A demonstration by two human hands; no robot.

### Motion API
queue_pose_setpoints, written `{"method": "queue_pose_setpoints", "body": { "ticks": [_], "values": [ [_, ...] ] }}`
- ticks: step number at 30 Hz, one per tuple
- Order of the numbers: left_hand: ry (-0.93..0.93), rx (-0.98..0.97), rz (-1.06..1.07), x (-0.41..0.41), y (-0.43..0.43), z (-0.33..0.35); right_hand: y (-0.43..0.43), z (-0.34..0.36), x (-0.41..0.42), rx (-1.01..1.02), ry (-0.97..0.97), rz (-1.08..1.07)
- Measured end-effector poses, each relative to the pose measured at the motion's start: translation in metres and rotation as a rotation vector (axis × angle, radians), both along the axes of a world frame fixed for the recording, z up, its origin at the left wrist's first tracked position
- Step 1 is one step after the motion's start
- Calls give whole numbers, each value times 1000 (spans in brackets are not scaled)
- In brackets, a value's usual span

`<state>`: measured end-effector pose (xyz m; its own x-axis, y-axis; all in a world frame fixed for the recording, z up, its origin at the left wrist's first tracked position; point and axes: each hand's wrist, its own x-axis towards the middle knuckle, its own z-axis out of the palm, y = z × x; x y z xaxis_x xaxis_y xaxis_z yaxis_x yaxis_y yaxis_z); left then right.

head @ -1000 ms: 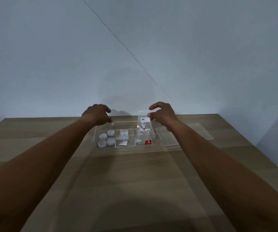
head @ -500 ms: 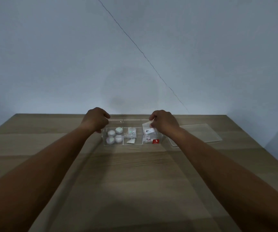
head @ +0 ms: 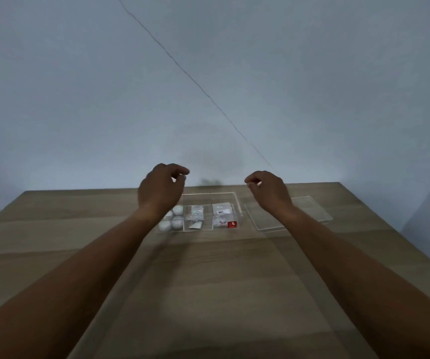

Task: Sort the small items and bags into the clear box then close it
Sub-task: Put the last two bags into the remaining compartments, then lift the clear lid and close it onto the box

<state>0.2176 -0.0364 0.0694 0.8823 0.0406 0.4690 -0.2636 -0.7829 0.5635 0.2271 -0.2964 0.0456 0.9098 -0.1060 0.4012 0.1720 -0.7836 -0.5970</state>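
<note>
Now that both hands have lifted off the clear box [head: 210, 200], the left hand [head: 161, 191] and right hand [head: 269, 190] hover loosely curled, holding nothing. Sorted contents fill its compartments on the counter [head: 208, 281]; the lid [head: 309, 211] lies beside it, unfitted.

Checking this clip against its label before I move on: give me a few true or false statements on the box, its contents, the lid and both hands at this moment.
1. The lid is on the clear box. False: it lies flat on the table, right of the box.
2. White round items fill the box's left compartment. True.
3. The right hand holds a bag. False: it is raised above the box, holding nothing.
4. A bag with a red label sits in the right compartment. True.
5. The left hand hovers over the box's left end, holding nothing. True.
</note>
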Motion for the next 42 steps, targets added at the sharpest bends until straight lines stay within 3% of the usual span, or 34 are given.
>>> {"method": "queue_pose_setpoints", "body": {
  "ticks": [7, 12, 19, 25, 31, 36, 42],
  "values": [
    [151, -181, -369, -49, -100, -13, -79, -10, -26, 25, 15, -241],
    [248, -68, -469, -60, -160, -39, -117, -20, -51, 5, 10, -359],
    [469, 14, -359, -66, -194, -57, -140, -41, -71, 65, 229, -349],
    [538, 99, -235, -69, -200, -65, -135, -50, -80, 2, 307, -344],
    [464, 38, -260, -71, -202, -68, -132, -52, -92, 121, 227, -341],
    [297, -153, -357, -72, -200, -66, -136, -48, -97, 317, 102, -391],
    [97, -180, -361, -61, -186, -43, -123, -30, -105, 423, -82, -386]
  ]
}}
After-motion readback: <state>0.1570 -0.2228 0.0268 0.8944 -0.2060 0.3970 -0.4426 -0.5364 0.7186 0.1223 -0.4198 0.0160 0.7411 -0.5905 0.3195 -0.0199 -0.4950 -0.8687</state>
